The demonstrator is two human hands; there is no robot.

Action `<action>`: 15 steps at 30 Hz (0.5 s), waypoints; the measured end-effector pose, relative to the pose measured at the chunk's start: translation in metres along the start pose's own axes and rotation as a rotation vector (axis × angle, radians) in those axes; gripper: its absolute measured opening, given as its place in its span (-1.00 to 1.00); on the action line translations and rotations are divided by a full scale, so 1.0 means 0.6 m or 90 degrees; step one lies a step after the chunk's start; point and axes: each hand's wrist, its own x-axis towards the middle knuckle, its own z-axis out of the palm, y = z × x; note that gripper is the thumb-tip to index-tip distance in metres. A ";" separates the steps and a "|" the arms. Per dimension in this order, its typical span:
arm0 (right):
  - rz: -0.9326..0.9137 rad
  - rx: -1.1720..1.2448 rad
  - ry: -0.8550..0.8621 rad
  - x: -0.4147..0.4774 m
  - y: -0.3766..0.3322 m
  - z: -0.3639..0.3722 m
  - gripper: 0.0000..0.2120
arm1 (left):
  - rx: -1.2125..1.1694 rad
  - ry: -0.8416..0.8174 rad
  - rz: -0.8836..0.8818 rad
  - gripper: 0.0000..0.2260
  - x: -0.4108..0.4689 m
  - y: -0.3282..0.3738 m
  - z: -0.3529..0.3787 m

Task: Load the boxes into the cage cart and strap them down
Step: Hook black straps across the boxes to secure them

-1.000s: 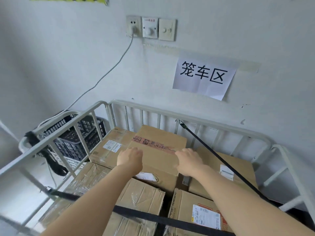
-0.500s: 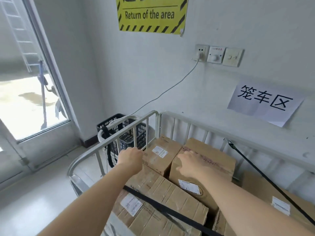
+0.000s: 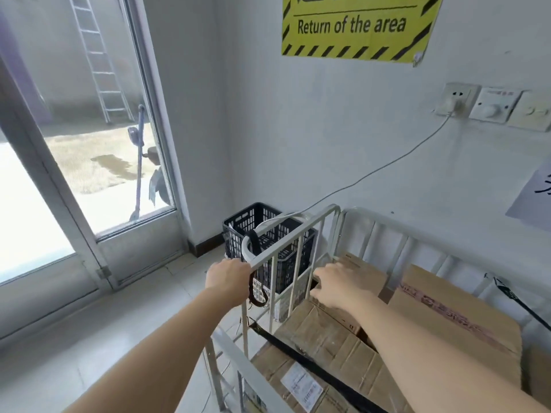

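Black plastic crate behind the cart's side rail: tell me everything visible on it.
The black plastic lattice crate stands upright on the pale floor in the wall corner. It sits just outside the white metal cage cart's side rail, whose bars hide part of it. Its walls are open grid. A white looped cable hangs over its near rim, with a black strap draped on that loop. Contents cannot be made out.

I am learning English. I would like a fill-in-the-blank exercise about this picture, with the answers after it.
1. The yellow sign reads "Return of the ____".
2. The right hand rests on a cardboard ____ inside the cage cart.
3. The plastic crate behind the cart's rail is ____ in colour.
Missing words: area; box; black.
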 end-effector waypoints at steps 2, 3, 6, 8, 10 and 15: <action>-0.017 -0.006 0.003 0.040 -0.022 -0.005 -0.57 | -0.010 -0.004 -0.015 -0.86 0.024 -0.025 0.005; -0.027 -0.010 0.000 0.061 -0.033 -0.008 -0.57 | -0.015 -0.006 -0.024 -0.87 0.035 -0.037 0.009; -0.054 -0.018 -0.003 0.120 -0.061 -0.015 -0.55 | -0.022 -0.023 -0.048 -0.90 0.068 -0.065 0.020; -0.071 -0.030 -0.007 0.158 -0.077 -0.018 -0.54 | -0.028 -0.033 -0.062 -0.90 0.091 -0.082 0.033; -0.076 -0.035 -0.015 0.194 -0.091 -0.019 -0.55 | -0.037 -0.033 -0.071 -0.90 0.118 -0.099 0.047; -0.072 -0.020 -0.043 0.284 -0.117 -0.004 -0.60 | -0.046 -0.049 -0.072 -0.88 0.189 -0.139 0.084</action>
